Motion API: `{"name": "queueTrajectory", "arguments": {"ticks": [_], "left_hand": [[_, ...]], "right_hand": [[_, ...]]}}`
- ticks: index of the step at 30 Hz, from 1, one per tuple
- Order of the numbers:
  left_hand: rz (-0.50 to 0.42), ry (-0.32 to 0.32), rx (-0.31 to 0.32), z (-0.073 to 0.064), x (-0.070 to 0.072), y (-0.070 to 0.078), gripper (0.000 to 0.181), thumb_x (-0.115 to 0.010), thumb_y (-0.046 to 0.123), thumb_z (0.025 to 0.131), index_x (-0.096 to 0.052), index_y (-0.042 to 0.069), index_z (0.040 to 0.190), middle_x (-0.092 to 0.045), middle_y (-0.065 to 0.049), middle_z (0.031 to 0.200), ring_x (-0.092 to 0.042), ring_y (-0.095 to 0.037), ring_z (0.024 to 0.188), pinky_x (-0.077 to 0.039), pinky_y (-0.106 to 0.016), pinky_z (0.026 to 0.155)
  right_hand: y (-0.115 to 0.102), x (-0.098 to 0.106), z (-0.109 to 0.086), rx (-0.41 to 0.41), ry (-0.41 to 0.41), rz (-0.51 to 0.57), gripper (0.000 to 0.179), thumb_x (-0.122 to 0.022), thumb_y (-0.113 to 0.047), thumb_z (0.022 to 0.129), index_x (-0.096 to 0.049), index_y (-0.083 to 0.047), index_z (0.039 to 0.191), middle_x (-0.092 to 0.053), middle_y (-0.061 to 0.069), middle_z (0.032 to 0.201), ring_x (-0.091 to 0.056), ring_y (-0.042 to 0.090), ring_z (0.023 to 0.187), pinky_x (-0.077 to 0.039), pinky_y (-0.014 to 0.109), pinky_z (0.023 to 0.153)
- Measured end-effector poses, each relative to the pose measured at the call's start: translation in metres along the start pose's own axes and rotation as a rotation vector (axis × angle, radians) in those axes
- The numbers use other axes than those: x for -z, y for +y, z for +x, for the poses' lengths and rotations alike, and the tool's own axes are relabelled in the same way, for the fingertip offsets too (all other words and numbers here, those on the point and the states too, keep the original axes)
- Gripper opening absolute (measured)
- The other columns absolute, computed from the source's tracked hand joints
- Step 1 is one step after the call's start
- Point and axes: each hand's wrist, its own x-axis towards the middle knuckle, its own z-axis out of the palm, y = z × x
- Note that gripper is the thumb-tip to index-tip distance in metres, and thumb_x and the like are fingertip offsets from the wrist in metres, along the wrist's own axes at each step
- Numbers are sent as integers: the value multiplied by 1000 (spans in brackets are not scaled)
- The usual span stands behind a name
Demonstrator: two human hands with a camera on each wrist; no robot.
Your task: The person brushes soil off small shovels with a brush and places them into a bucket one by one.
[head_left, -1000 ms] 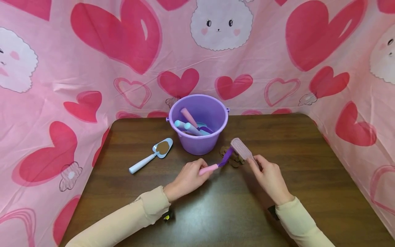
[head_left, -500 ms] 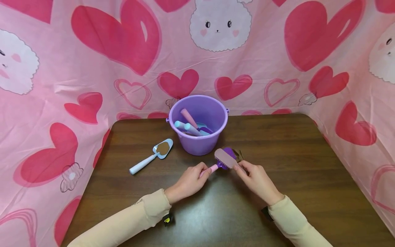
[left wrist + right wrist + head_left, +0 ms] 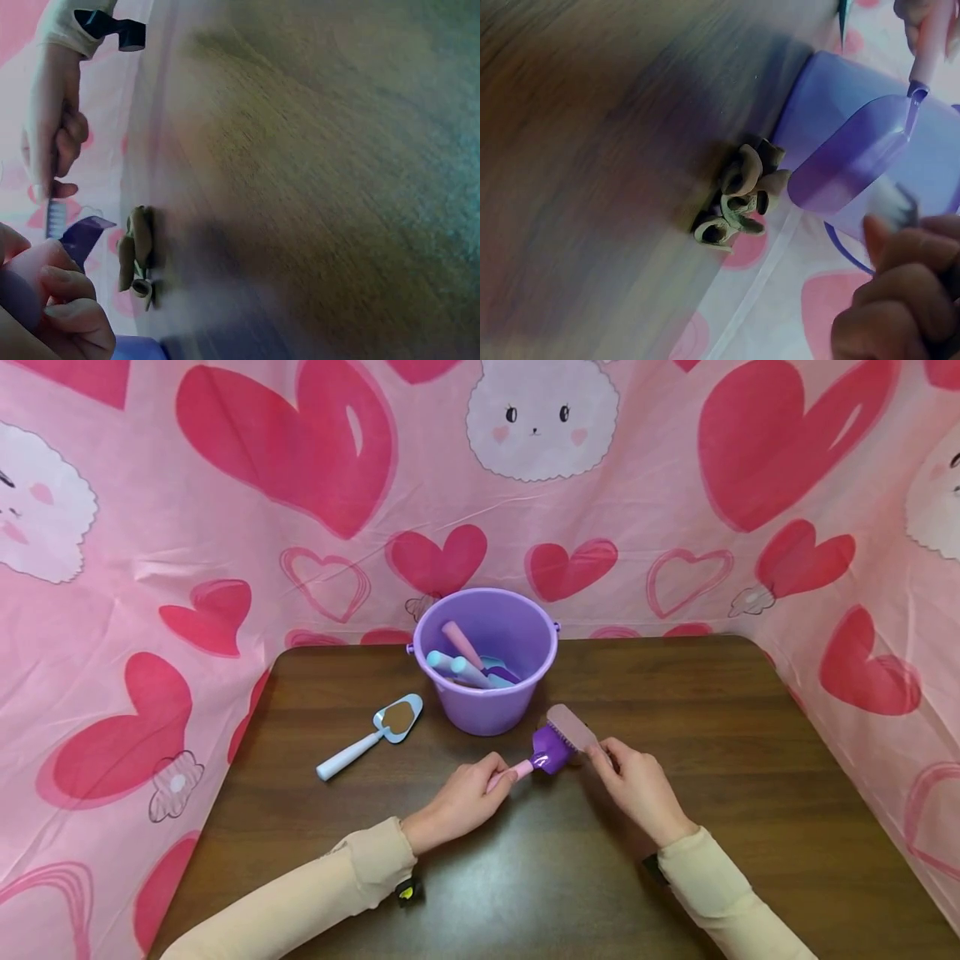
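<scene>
My left hand (image 3: 459, 797) grips the pink handle of a toy shovel (image 3: 550, 752) with a purple blade, held over the table right of the bucket. My right hand (image 3: 637, 789) pinches the handle of a dusty-pink brush (image 3: 570, 727), whose bristles lie along the blade's right edge in the head view. Under these tools sits a small pile of brown curled pieces (image 3: 742, 195), mostly hidden in the head view. The left wrist view shows the pile (image 3: 137, 251) below the purple blade (image 3: 82, 238).
A purple bucket (image 3: 483, 714) stands at the back middle, holding several pink and blue toy-tool handles. Left of it lies a light blue trowel (image 3: 351, 754) with a brown heart-shaped patch on its blade. A pink heart-print cloth (image 3: 360, 485) hangs round the wooden table (image 3: 675, 693).
The brush swept left across the shovel, then went back right to the blade's edge. The shovel blade, earlier edge-on, now shows its broad face. The bucket and blue trowel stay put.
</scene>
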Motion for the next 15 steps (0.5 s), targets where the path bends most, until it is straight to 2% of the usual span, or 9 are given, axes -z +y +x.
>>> {"name": "queueTrajectory", "arguments": {"ticks": [3,6,12,15], "left_hand": [[20,14,-16,1,0,1,15,-60,24,104,-63,11,97,-54,7,70,-51,-7,63,-45,-25,60],[10,18,-11,1,0,1,15,-60,24,104,-64,12,97,-55,8,70,-52,-7,63,-45,-25,59],[-13,29,-14,-1,1,2,14,-60,24,105,-64,15,95,-54,10,69,-51,-7,61,-43,-25,57],[-7,28,-20,-3,1,4,13,-61,23,105,-65,13,98,-54,10,70,-51,-7,62,-44,-25,58]], "right_hand": [[0,-2,-1,72,-35,42,18,-64,-24,105,-67,-12,93,-43,-10,64,-40,5,55,-34,25,51],[1,-4,-1,93,-65,70,17,-65,-24,104,-67,-12,93,-42,-11,64,-38,3,54,-34,24,50],[5,-1,3,-1,-19,7,22,-59,-25,108,-66,-8,95,-44,-5,66,-42,11,57,-35,29,53],[7,2,4,-23,5,-32,24,-58,-25,108,-65,-7,94,-44,-4,64,-43,14,56,-35,32,53]]}}
